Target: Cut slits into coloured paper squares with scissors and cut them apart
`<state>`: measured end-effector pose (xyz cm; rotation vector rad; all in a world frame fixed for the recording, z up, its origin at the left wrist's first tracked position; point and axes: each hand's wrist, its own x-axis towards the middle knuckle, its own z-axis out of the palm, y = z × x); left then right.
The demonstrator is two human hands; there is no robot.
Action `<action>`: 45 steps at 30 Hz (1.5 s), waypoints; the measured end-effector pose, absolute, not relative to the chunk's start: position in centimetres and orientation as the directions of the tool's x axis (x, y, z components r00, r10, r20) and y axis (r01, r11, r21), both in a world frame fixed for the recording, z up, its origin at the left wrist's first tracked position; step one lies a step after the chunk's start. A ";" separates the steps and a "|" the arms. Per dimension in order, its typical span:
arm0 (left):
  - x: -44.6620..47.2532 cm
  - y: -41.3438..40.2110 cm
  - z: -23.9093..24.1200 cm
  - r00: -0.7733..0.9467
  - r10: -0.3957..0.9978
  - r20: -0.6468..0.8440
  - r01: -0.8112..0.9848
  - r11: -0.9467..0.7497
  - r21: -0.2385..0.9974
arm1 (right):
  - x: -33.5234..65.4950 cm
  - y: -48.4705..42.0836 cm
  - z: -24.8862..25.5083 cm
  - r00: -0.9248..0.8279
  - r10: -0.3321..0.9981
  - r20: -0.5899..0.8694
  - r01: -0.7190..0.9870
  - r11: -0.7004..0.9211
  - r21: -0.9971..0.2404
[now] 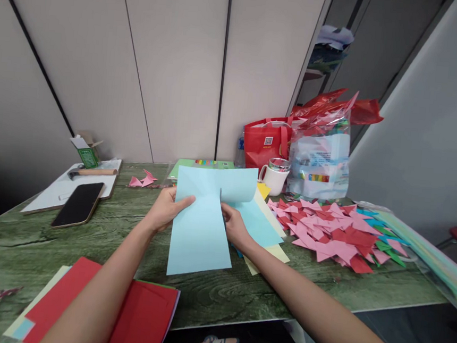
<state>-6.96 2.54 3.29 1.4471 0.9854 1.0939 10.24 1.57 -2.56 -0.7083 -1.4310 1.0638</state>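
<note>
A light blue sheet of paper (201,228) is held up over the table, slit partway, with its right part curling upward. My left hand (168,209) pinches the sheet's left edge, thumb on the front and fingers behind. At the slit, my right hand (234,224) is closed on what look like scissors (220,194); only a thin dark blade shows, and the handles are hidden. Beneath that hand lie blue and pale yellow sheets (261,225).
Pink and red folded paper pieces (331,231) are heaped at right, near a white mug (275,176) and bags (320,158). At left are a phone (79,205) and a hammer (94,171) on a white board. Red sheets (146,314) lie under my left forearm.
</note>
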 end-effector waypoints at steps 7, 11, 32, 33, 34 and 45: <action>-6.9 2.5 3.3 0.253 0.960 0.118 0.003 -0.123 0.992 | 10.1 1.4 -2.8 -0.159 0.896 0.415 -0.206 0.381 -0.901; -6.8 2.4 3.4 0.259 0.958 0.120 -0.028 -0.117 0.993 | 10.2 1.5 -2.8 -0.164 0.896 0.414 -0.203 0.380 -0.903; -6.8 2.3 3.6 0.248 0.958 0.142 0.007 -0.148 0.989 | 10.2 1.5 -2.9 -0.165 0.895 0.413 -0.176 0.386 -0.906; -6.8 2.3 3.6 0.247 0.959 0.142 0.006 -0.148 0.989 | 10.2 1.5 -2.9 -0.164 0.894 0.416 -0.180 0.387 -0.904; -6.8 2.3 3.6 0.247 0.958 0.143 0.006 -0.149 0.989 | 10.2 1.5 -2.9 -0.164 0.893 0.418 -0.186 0.388 -0.903; -6.9 2.5 3.4 0.260 0.953 0.154 0.002 -0.160 0.987 | 10.3 1.6 -2.9 -0.155 0.896 0.416 -0.195 0.385 -0.902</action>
